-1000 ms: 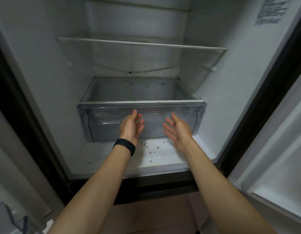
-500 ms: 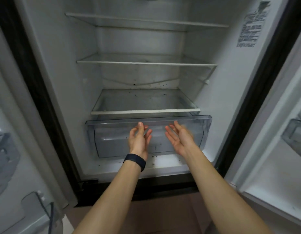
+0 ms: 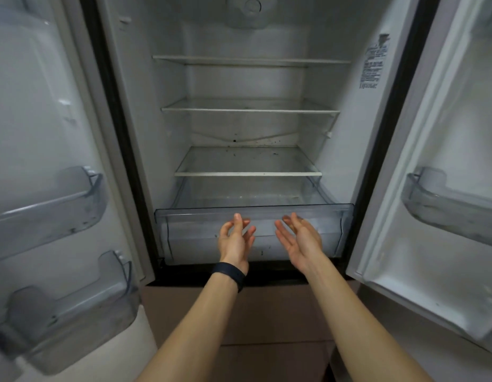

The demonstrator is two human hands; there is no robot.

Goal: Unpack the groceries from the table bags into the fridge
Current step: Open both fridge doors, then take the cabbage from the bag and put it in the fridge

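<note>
Both hands hover before the fridge's (image 3: 346, 150) clear crisper drawer (image 3: 200, 238), left hand (image 3: 235, 239) and right hand (image 3: 301, 241) with fingers loosely spread, holding nothing; whether fingertips touch it is unclear.

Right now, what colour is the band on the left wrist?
Black wristband; the head view shows it clearly.
</note>
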